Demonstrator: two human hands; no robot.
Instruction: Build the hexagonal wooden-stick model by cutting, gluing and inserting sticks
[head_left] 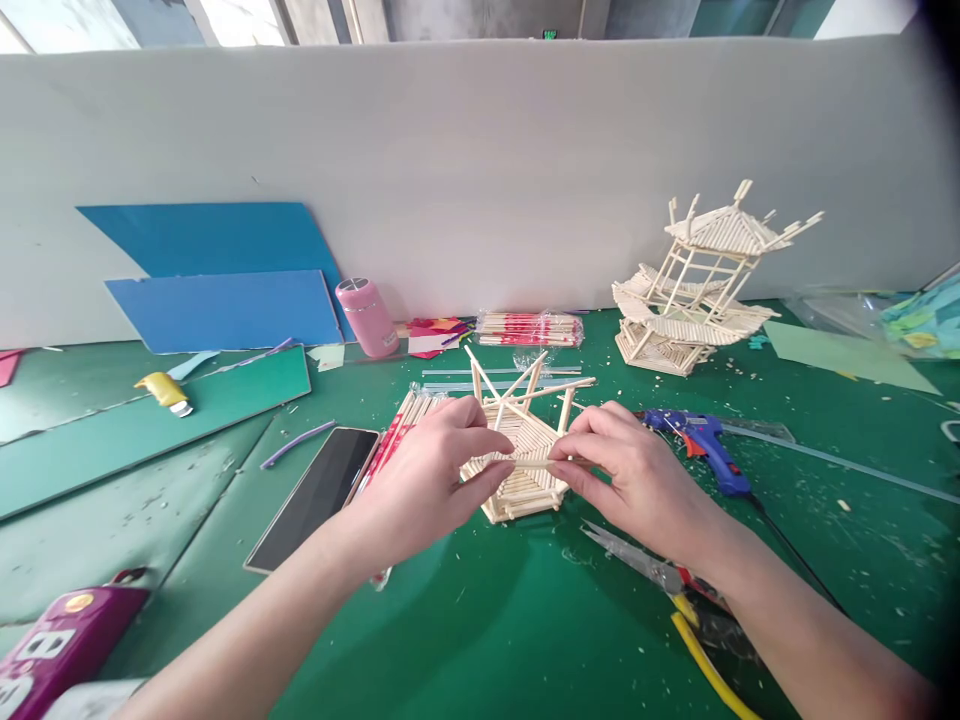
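Between my two hands a thin wooden stick (531, 464) lies level, pinched near each end. My left hand (442, 450) is closed on its left end, and my right hand (626, 465) is closed on the right one. Just behind and below the stick stands a small frame of glued wooden sticks (517, 500), with a patterned base, upright posts and crossing sticks on top. Whether the held stick touches this frame I cannot tell. Packaged sticks (401, 430) lie partly hidden behind my left hand. Scissors (634, 555) rest on the table below my right hand.
A blue glue gun (701, 440) with a cord lies right of my right hand. A finished-looking stick pavilion (697, 290) stands at the back right. A phone (315, 500), a pink bottle (367, 318) and a purple power strip (75, 640) are on the left. Pliers (709, 660) lie front right.
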